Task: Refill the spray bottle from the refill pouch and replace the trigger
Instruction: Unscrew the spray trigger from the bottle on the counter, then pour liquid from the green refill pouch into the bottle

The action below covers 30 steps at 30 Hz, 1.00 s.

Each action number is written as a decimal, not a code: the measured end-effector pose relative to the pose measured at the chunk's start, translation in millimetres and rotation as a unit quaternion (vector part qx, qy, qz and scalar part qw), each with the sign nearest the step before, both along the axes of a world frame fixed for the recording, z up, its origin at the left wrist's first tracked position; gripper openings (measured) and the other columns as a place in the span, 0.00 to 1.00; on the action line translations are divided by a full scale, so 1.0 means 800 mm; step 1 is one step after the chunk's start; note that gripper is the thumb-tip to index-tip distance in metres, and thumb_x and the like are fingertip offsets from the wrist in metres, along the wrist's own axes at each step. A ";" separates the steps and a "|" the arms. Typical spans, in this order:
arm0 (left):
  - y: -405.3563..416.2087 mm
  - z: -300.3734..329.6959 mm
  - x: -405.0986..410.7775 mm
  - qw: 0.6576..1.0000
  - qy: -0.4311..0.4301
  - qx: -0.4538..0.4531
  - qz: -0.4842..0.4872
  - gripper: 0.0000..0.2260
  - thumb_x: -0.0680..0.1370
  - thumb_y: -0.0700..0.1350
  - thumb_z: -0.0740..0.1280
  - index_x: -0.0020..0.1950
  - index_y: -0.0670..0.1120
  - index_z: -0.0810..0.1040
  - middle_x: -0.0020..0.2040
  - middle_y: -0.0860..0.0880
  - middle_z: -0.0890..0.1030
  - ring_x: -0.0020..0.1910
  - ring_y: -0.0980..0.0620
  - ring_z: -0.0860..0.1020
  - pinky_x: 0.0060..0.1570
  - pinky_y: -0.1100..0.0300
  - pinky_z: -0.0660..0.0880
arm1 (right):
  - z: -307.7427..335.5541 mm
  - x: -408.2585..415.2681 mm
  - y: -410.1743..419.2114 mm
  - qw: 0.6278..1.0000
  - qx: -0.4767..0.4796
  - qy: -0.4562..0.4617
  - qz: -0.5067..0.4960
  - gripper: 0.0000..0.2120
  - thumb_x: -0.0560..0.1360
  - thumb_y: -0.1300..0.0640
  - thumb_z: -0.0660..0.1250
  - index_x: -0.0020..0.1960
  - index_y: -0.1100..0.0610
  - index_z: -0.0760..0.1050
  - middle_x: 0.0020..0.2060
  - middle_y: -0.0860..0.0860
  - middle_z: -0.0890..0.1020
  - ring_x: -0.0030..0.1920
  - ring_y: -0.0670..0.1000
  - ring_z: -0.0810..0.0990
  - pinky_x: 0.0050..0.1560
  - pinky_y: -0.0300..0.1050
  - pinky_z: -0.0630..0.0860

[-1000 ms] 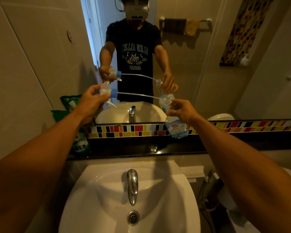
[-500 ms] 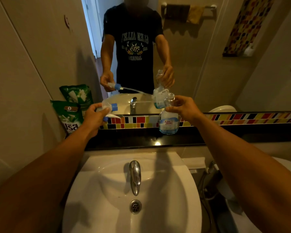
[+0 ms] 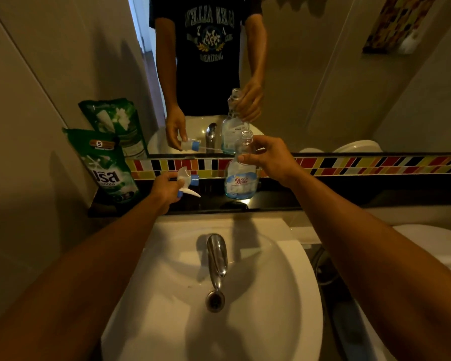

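A clear spray bottle (image 3: 240,178) with a blue-and-white label stands upright on the black ledge (image 3: 323,201), its neck uncapped. My right hand (image 3: 268,158) grips it around the neck and shoulder. My left hand (image 3: 166,187) holds the white trigger head (image 3: 187,179) with its blue collar just above the ledge, to the left of the bottle. The green refill pouch (image 3: 103,165) leans against the left wall at the ledge's far left end.
A white basin (image 3: 167,295) with a chrome tap (image 3: 217,256) lies below the ledge. A mirror (image 3: 323,74) above a coloured tile strip (image 3: 362,164) reflects the person and the bottle. A toilet (image 3: 440,246) is at the right.
The bottle has come down from the air and now stands on the ledge. My left hand lowered the trigger head, with its tube out of the bottle, toward the ledge. The camera tilted downward.
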<state>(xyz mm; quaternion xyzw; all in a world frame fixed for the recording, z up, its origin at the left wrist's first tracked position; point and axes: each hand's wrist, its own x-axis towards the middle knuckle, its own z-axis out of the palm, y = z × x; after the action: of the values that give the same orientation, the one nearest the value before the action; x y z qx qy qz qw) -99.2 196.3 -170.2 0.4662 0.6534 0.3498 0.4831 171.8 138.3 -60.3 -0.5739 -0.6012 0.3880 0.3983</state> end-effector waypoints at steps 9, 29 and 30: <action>0.011 -0.034 0.010 0.999 0.035 -0.025 0.017 0.18 0.80 0.32 0.65 0.70 0.39 0.74 0.64 0.35 0.78 0.55 0.36 0.80 0.41 0.53 0.77 | -0.028 -0.030 0.020 1.000 -0.011 0.013 0.012 0.18 0.76 0.61 0.75 0.65 0.59 0.79 0.57 0.52 0.86 0.57 0.50 0.85 0.58 0.48 0.82; 0.014 -0.054 0.030 0.995 0.089 -0.008 0.041 0.13 0.82 0.33 0.60 0.65 0.33 0.77 0.63 0.35 0.78 0.63 0.36 0.77 0.47 0.60 0.74 | -0.063 -0.034 0.015 1.000 -0.010 0.002 -0.016 0.24 0.76 0.61 0.75 0.70 0.54 0.77 0.60 0.47 0.83 0.64 0.48 0.80 0.65 0.60 0.79; 0.012 -0.052 0.029 0.995 0.095 -0.004 0.042 0.14 0.82 0.34 0.60 0.67 0.34 0.76 0.65 0.37 0.77 0.63 0.37 0.77 0.47 0.61 0.73 | -0.063 -0.035 0.013 1.000 -0.012 -0.001 -0.020 0.27 0.75 0.60 0.76 0.72 0.54 0.74 0.63 0.48 0.82 0.65 0.49 0.79 0.66 0.60 0.79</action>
<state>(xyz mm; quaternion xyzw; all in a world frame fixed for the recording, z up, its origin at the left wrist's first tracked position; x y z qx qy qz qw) -76.3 205.8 -212.1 0.4671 0.7170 0.3213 0.4056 144.1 148.8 -110.9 -0.5908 -0.5851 0.3869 0.3987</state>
